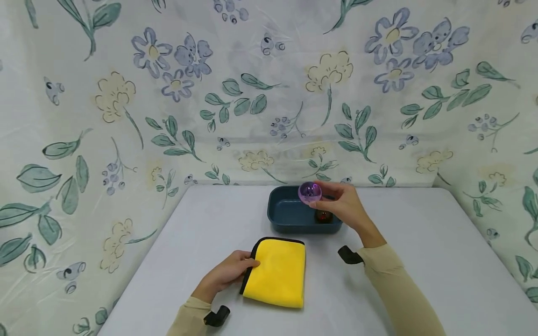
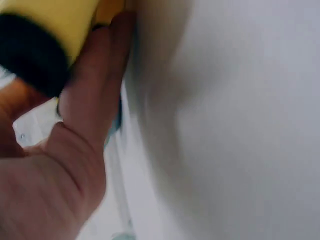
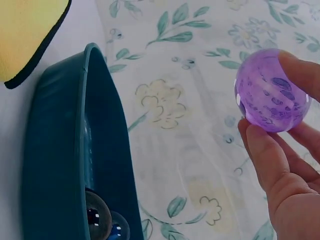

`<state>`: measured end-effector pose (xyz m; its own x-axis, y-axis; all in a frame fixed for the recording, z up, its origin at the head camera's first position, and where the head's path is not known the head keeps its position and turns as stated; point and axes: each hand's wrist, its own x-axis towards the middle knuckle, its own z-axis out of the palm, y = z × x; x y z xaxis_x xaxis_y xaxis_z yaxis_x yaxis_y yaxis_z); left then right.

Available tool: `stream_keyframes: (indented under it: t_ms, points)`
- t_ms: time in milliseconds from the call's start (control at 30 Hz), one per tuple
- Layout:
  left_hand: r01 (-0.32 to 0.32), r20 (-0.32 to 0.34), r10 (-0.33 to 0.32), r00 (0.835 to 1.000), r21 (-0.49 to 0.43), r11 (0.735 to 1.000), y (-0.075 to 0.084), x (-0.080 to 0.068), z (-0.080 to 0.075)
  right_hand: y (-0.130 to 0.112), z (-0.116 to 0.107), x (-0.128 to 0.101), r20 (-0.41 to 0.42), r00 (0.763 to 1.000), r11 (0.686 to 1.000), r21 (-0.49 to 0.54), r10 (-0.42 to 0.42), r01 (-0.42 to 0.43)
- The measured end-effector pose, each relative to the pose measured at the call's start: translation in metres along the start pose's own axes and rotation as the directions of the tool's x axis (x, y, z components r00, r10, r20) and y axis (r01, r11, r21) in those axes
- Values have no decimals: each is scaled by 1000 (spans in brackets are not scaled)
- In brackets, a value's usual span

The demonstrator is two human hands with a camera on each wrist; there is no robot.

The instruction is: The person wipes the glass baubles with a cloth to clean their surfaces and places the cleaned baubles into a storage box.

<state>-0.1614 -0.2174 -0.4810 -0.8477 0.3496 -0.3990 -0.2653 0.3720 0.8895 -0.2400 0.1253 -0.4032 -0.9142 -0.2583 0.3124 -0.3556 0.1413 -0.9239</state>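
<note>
My right hand [image 1: 346, 205] pinches a clear purple ball [image 1: 309, 192] between thumb and fingertips, held up over a dark blue tray [image 1: 302, 228]. Inside the tray's right side lies a dark ball with a red glint [image 1: 323, 216]. Beside it, a bluish ball [image 3: 119, 228] shows in the right wrist view. Nearer the front, my left hand [image 1: 227, 272] grips the left edge of a folded yellow cloth [image 1: 277, 275] with black trim. The thumb lies on top of the cloth and the fingers reach under it, partly hidden.
A white table [image 1: 201, 224] carries the tray and cloth. Behind it and along both sides hangs a pale curtain [image 1: 269, 116] with flowers and leaves. A black strap piece [image 1: 350, 255] sticks out from the right wrist, another [image 1: 217, 316] from the left.
</note>
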Motion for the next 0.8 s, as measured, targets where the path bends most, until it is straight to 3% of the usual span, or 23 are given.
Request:
stream_keyframes:
  t_ms: [167,400,533,800]
  points:
    - [82,-148,-49,988,226,971,4,-3,-2,3,6,11,-9,1000,1000,29,4,-3]
    - [209,-266,-107,958,392,896,10,-7,0,18,16,26,-43,998,998,33,54,-53]
    - [232,-284,-111,952,437,869,13,-12,-1,30,24,34,-51,997,998,31,63,-61]
    - [239,-284,-121,951,431,870,9,-17,-5,46,41,40,-81,982,986,10,169,-169]
